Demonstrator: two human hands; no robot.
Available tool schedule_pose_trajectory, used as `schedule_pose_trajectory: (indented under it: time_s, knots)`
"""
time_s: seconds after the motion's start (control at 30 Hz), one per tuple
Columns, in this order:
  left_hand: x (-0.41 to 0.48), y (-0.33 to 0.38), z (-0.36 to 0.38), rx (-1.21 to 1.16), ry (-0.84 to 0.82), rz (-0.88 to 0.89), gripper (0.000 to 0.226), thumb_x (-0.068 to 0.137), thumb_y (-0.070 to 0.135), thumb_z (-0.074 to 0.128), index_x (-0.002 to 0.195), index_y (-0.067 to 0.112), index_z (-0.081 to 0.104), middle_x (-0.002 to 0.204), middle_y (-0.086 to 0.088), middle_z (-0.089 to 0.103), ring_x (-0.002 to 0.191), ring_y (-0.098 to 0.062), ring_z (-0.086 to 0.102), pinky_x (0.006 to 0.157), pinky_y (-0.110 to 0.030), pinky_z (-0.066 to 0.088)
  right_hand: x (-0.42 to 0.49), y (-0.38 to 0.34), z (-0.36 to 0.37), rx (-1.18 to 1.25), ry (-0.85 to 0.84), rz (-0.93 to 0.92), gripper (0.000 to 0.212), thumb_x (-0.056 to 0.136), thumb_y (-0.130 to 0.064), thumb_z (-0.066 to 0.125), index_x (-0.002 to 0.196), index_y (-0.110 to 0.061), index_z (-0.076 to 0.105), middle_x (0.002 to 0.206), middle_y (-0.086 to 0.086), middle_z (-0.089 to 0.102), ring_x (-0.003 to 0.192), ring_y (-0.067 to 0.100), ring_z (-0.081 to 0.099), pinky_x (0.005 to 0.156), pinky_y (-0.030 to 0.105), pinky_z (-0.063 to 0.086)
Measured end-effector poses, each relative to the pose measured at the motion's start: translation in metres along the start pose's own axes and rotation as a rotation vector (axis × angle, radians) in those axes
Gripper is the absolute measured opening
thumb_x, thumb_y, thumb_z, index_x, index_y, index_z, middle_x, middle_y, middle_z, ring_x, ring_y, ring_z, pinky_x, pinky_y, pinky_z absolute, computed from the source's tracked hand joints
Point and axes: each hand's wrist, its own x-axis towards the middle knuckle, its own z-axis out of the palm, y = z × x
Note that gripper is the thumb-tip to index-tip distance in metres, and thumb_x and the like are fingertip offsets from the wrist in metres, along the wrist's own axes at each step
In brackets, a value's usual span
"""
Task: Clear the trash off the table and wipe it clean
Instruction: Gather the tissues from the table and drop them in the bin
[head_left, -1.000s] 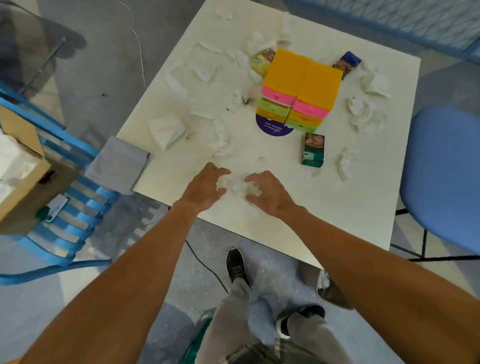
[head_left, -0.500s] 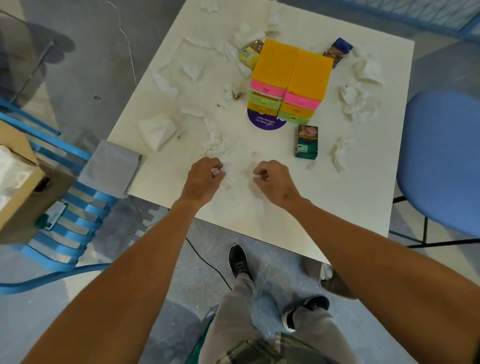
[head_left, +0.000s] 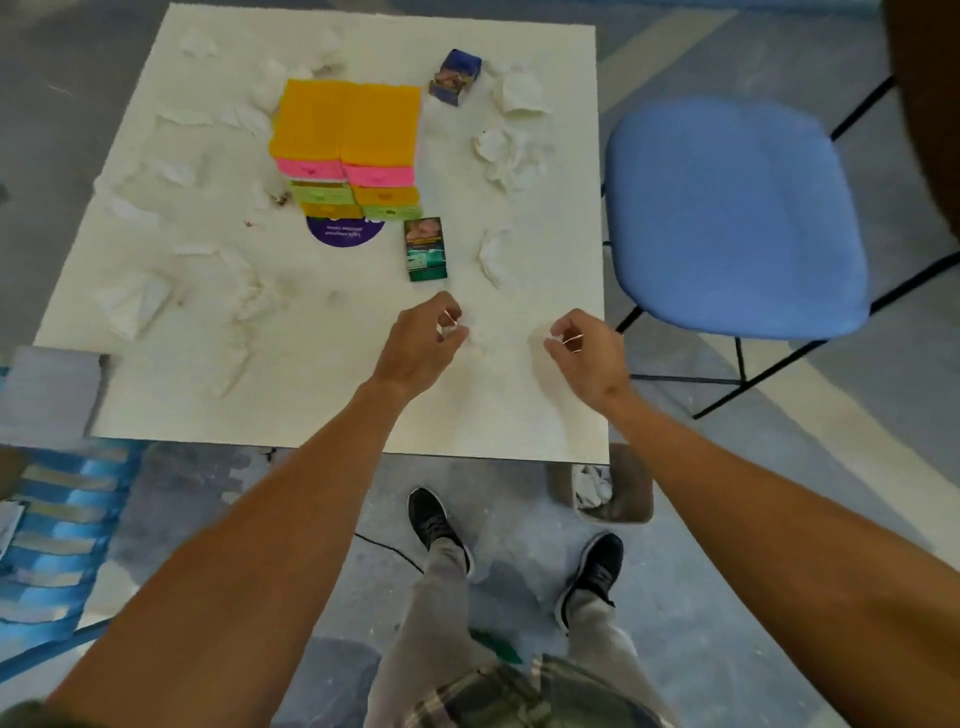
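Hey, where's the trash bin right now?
In the head view, the small brownish trash bin sits on the floor beneath the white table, at its near-right corner.

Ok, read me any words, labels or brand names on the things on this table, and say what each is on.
Nothing reads clearly.
Purple disc: white lettering, upside down, too blurred.
Green pack: yellow print band, too blurred.
Blue pack: print too blurred.
Stacked coloured boxes: small front marks, too small.
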Motion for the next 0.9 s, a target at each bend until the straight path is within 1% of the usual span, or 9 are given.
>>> schedule_pose_trajectory:
  time_s: [0.2,0.3,0.37,0.5,0.6,0.7,0.8,0.83,0.9]
  knots:
    - [-0.01,0.086,0.128,0.062,-0.108,0.214,0.004,0.091,0.02,0.062,0.092,0.016,0.06,0.091,-0.001,0.061,0.077,-0.021,0.055,0.072,-0.036,0.051,-0.04,0.107,-0.097,0.023,0.131,0.158,0.011,0.09,-0.02,0.069,0.083,-0.016,0.06,0.08,0.002,0.063,0.072,0.013,0.056,0.061,0.009,0.04]
    - [-0.019,0.121,0.183,0.077,-0.119,0.289,0.004,0.092,0.012,0.06,0.096,0.013,0.061,0.095,-0.003,0.059,0.082,-0.024,0.056,0.072,-0.034,0.046,-0.056,0.155,-0.134,0.029,0.136,0.229,0.011,0.09,-0.021,0.069,0.087,-0.017,0.059,0.085,0.006,0.064,0.078,0.019,0.06,0.071,0.027,0.05]
    - [-0.026,0.138,0.213,0.111,-0.118,0.314,0.01,0.091,0.006,0.056,0.098,0.011,0.061,0.099,-0.005,0.058,0.084,-0.024,0.055,0.072,-0.034,0.044,-0.065,0.181,-0.15,0.03,0.125,0.264,0.011,0.09,-0.022,0.068,0.089,-0.016,0.059,0.085,0.006,0.063,0.079,0.02,0.061,0.075,0.034,0.051]
    - [-0.044,0.147,0.269,0.101,-0.108,0.278,0.014,0.09,0.001,0.055,0.097,0.012,0.058,0.099,-0.003,0.053,0.085,-0.022,0.052,0.073,-0.036,0.045,-0.078,0.224,-0.162,0.034,0.076,0.314,0.019,0.089,-0.02,0.07,0.077,-0.019,0.056,0.074,-0.001,0.059,0.069,0.013,0.055,0.066,0.027,0.047]
    - [-0.054,0.126,0.311,0.105,-0.112,0.141,0.013,0.091,0.003,0.055,0.096,0.014,0.058,0.1,0.0,0.053,0.087,-0.02,0.052,0.072,-0.034,0.044,-0.08,0.255,-0.151,0.05,-0.005,0.373,0.031,0.087,-0.007,0.069,0.07,-0.022,0.049,0.069,-0.005,0.052,0.064,0.008,0.047,0.061,0.022,0.042]
    - [-0.055,0.09,0.345,0.105,-0.116,0.036,0.011,0.093,0.005,0.056,0.097,0.015,0.058,0.105,-0.006,0.057,0.093,-0.021,0.053,0.074,-0.027,0.041,-0.073,0.284,-0.127,0.098,-0.057,0.43,0.021,0.086,0.003,0.066,0.076,-0.011,0.053,0.071,-0.003,0.05,0.062,0.005,0.043,0.055,0.006,0.038]
    - [-0.043,0.051,0.379,0.109,-0.139,-0.023,0.013,0.093,0.005,0.057,0.1,0.015,0.06,0.11,-0.006,0.057,0.097,-0.016,0.051,0.075,-0.017,0.038,-0.06,0.319,-0.095,0.049,-0.085,0.419,0.016,0.085,-0.005,0.069,0.078,-0.012,0.056,0.072,-0.003,0.054,0.061,0.005,0.047,0.051,0.005,0.037]
    - [-0.038,0.037,0.393,0.107,-0.141,-0.037,0.013,0.093,0.005,0.057,0.1,0.015,0.06,0.11,-0.006,0.057,0.099,-0.017,0.052,0.077,-0.017,0.041,-0.056,0.334,-0.083,0.044,-0.095,0.415,0.016,0.085,-0.003,0.069,0.078,-0.011,0.057,0.072,-0.002,0.054,0.06,0.006,0.047,0.05,0.005,0.037]
    - [-0.028,0.007,0.422,0.099,-0.139,-0.076,0.012,0.093,0.005,0.058,0.099,0.015,0.061,0.11,-0.008,0.058,0.099,-0.022,0.055,0.08,-0.027,0.047,-0.048,0.366,-0.056,0.0,-0.119,0.419,0.012,0.085,-0.001,0.068,0.081,-0.008,0.059,0.075,0.001,0.056,0.064,0.01,0.049,0.05,0.003,0.036]
